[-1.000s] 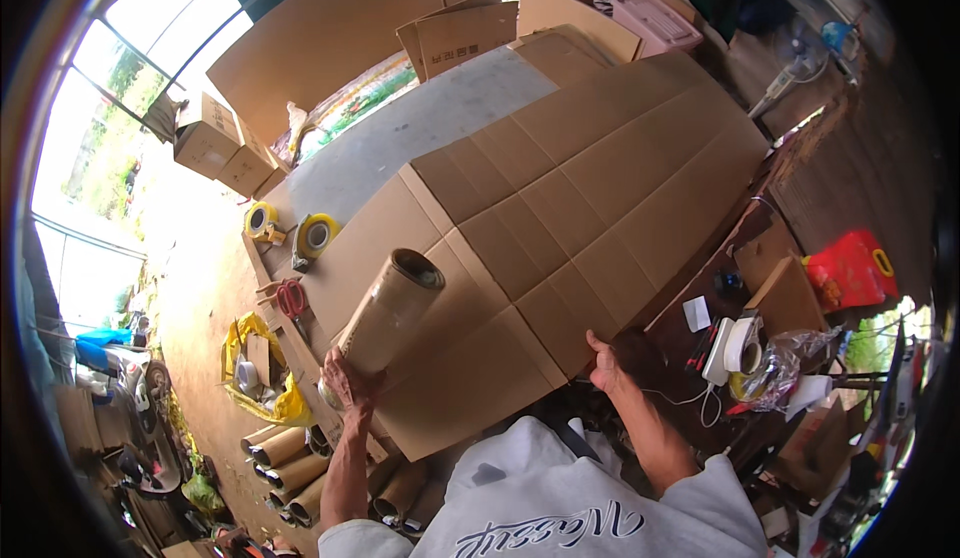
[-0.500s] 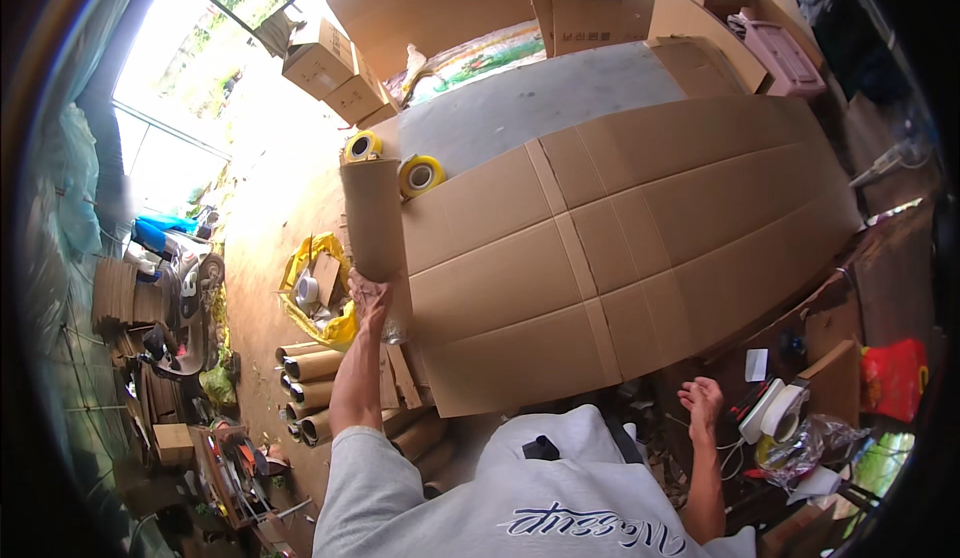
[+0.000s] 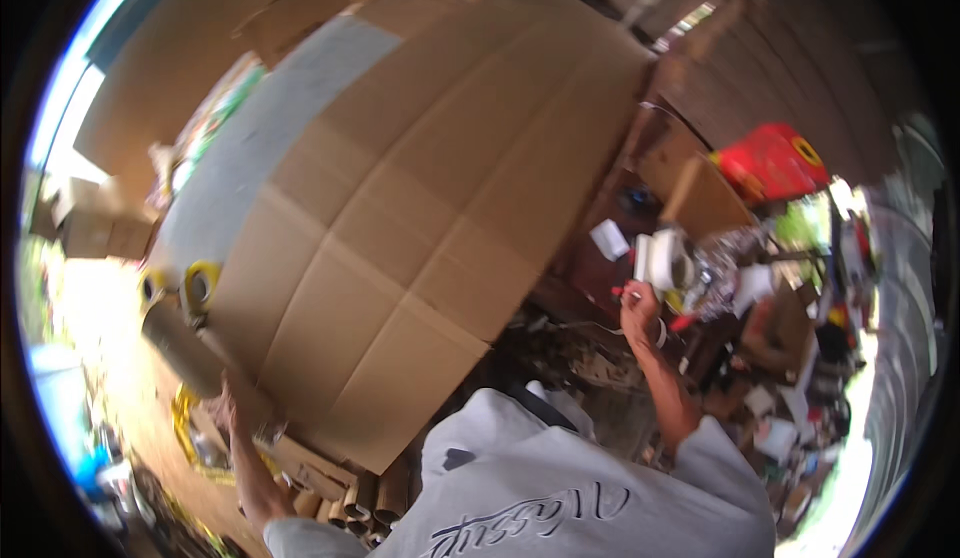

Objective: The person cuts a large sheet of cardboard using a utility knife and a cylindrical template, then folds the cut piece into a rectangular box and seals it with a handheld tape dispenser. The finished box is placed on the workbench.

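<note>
Gripping the brown tube [image 3: 183,346] at lower left, left hand [image 3: 226,408] curls round its near end and should hold firm, while right hand [image 3: 640,312], right of centre, pinches small red object [image 3: 619,291], best angled clear of white roll [image 3: 683,266].

Left hand [image 3: 226,410] around brown tube [image 3: 183,350]

The cardboard sheet [image 3: 400,213] hides much of the grey surface [image 3: 238,173], and blur makes the red thing [image 3: 618,291] at the right fingers [image 3: 635,304] unclear.
</note>
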`<state>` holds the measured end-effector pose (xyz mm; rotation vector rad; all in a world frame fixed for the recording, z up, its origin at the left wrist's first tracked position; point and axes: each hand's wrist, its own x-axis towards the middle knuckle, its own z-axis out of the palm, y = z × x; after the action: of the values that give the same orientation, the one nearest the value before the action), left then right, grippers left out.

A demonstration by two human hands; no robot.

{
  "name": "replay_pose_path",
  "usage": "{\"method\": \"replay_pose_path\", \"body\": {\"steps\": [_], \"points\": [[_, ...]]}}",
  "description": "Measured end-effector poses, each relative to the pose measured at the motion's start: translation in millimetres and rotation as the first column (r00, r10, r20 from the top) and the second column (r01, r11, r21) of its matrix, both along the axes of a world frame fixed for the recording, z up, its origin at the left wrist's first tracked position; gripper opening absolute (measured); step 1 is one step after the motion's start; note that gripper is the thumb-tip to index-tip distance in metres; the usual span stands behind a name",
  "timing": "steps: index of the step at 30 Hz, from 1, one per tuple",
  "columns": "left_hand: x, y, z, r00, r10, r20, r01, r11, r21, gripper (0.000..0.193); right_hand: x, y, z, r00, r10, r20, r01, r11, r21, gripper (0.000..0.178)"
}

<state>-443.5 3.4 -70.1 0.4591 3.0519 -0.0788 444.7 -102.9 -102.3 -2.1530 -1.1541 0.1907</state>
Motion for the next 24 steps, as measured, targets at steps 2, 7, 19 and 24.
{"method": "replay_pose_path", "body": {"steps": [2, 7, 19, 24], "points": [[17.3, -1.4, 8.2, 0.999, -0.020, -0.041, 0.023, 0.996, 0.081, 0.125, 10.4, -3.9, 23.5, 0.972, -0.150, 0.182, 0.175, 0.976, -0.130, 0.023], [34.7, -21.1, 11.4, 0.945, -0.271, 0.183, 0.194, 0.915, 0.355, 0.121, 14.1, -6.7, 44.8, 0.948, -0.156, 0.276, 0.263, 0.876, -0.405, 0.022], [2.3, -41.8, -26.4, 0.998, -0.003, 0.061, -0.001, 0.998, 0.069, 0.150, 39.2, 53.2, -44.1, 0.922, 0.054, 0.383, 0.104, 0.919, -0.381, 0.052], [34.8, -55.5, 19.1, 0.977, -0.093, 0.193, 0.049, 0.974, 0.221, 0.144, 39.4, 54.4, -37.7, 0.943, -0.291, -0.162, 0.125, 0.759, -0.639, 0.052]]}}
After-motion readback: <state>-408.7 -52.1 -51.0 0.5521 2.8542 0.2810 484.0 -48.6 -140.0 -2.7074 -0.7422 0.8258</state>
